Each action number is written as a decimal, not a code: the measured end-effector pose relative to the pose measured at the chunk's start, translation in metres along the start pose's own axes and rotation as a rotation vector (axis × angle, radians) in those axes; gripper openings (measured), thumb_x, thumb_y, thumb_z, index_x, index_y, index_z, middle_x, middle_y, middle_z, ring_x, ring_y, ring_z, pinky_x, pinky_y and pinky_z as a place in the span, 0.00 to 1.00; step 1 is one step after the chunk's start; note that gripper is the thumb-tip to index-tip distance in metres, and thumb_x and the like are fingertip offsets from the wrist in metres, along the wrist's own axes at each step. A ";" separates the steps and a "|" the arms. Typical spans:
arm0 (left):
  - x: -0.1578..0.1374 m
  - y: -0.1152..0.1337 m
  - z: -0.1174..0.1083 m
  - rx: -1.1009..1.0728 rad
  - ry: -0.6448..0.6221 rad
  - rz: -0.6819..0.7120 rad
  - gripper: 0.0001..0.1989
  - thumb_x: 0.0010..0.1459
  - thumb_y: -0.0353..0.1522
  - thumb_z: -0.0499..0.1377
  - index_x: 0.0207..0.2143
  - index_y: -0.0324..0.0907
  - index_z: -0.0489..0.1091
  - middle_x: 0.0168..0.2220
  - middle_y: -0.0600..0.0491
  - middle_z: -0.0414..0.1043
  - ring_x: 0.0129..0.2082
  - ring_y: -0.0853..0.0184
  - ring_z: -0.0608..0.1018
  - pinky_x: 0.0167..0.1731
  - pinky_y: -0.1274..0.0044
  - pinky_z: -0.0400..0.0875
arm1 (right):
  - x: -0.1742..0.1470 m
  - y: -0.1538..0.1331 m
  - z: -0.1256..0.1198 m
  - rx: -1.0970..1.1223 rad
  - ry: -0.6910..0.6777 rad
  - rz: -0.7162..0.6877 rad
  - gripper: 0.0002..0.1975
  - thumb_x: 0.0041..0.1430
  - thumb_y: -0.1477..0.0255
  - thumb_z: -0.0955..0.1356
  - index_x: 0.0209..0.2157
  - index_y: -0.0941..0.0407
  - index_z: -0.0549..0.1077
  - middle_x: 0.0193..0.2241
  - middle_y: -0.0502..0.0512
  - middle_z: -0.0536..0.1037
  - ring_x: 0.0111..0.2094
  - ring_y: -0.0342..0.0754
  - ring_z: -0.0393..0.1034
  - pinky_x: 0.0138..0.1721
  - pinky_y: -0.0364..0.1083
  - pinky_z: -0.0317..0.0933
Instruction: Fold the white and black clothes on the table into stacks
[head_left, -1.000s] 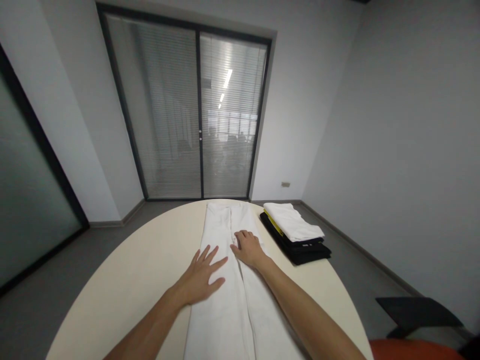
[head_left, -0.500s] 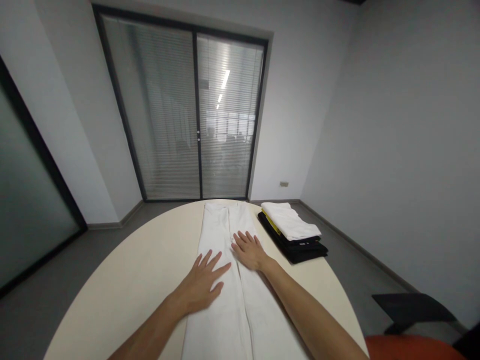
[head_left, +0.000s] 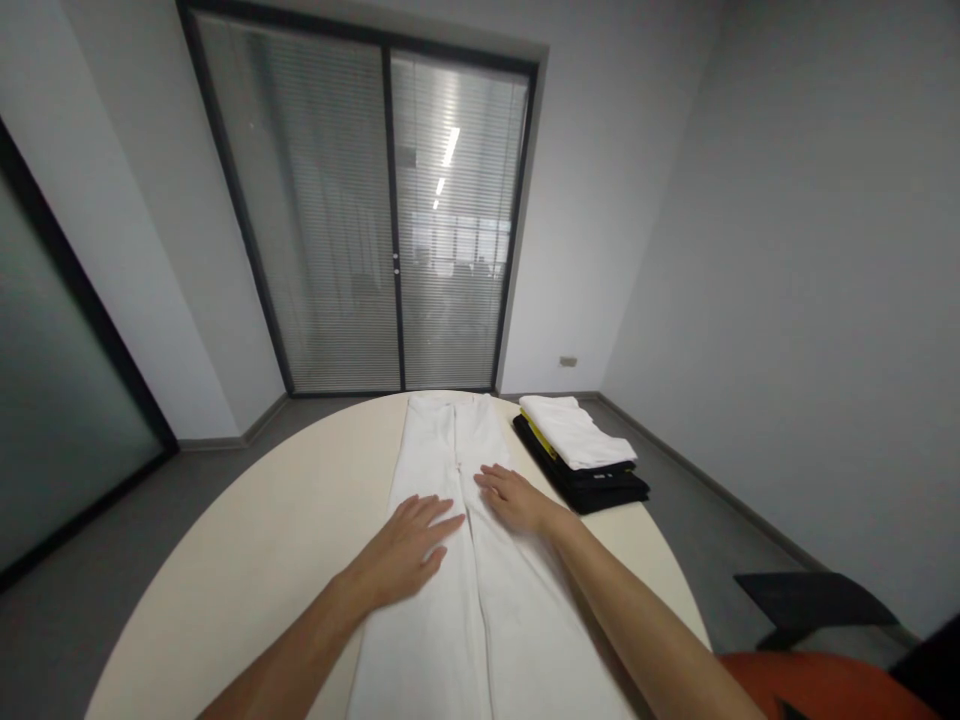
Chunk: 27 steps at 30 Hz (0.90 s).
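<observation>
A pair of white trousers (head_left: pixel 439 625) lies spread lengthwise over the table, waist end toward the far edge and legs running toward me. On its left leg rests my left hand (head_left: pixel 411 550), palm down with fingers stretched and a little apart. My right hand (head_left: pixel 517 500) lies over the right side, fingers extended to the left, near the seam between the legs. Neither hand grips the cloth. The near ends of the legs run out of view at the bottom.
The round cream table (head_left: pixel 247 560) carries a stack of folded clothes (head_left: pixel 581 440) at the right, white on top, yellow and black beneath. An orange chair (head_left: pixel 810 685) with a black armrest (head_left: pixel 817 600) stands at the lower right. A glass door with blinds (head_left: pixel 330 220) is beyond the table.
My right hand has shifted slightly right and nearer me across the trousers. The left hand has moved only a little, its fingers now closer together. The camera view has tilted slightly.
</observation>
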<state>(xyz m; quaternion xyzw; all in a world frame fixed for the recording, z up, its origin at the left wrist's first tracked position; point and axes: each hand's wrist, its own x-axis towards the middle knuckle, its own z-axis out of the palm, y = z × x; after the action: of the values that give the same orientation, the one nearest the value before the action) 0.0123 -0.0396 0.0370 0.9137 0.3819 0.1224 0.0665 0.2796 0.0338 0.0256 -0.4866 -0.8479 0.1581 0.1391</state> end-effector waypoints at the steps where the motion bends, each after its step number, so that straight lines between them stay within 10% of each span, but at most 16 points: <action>1: 0.001 0.010 -0.001 -0.010 0.005 0.074 0.23 0.67 0.35 0.51 0.64 0.55 0.61 0.65 0.52 0.61 0.65 0.59 0.63 0.64 0.61 0.54 | -0.006 0.004 0.000 0.003 -0.005 -0.025 0.26 0.70 0.60 0.55 0.64 0.54 0.64 0.67 0.59 0.59 0.68 0.55 0.48 0.67 0.57 0.44; 13: 0.006 0.054 0.009 0.065 0.102 0.481 0.07 0.68 0.35 0.56 0.42 0.49 0.74 0.45 0.58 0.77 0.38 0.69 0.77 0.35 0.77 0.67 | -0.021 0.008 0.001 0.056 0.049 -0.034 0.24 0.70 0.59 0.57 0.63 0.49 0.66 0.67 0.54 0.59 0.69 0.55 0.45 0.68 0.59 0.39; 27: -0.005 0.078 0.006 -0.112 -0.039 0.577 0.13 0.58 0.41 0.65 0.44 0.51 0.72 0.41 0.59 0.75 0.40 0.67 0.73 0.41 0.72 0.63 | -0.030 -0.011 -0.006 -0.030 -0.005 -0.036 0.31 0.65 0.53 0.62 0.66 0.46 0.60 0.69 0.53 0.53 0.70 0.60 0.39 0.68 0.62 0.33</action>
<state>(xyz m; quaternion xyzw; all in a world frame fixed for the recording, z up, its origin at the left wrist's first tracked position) 0.0638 -0.0984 0.0467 0.9816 0.0974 0.1398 0.0866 0.2877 0.0033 0.0332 -0.4729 -0.8591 0.1440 0.1324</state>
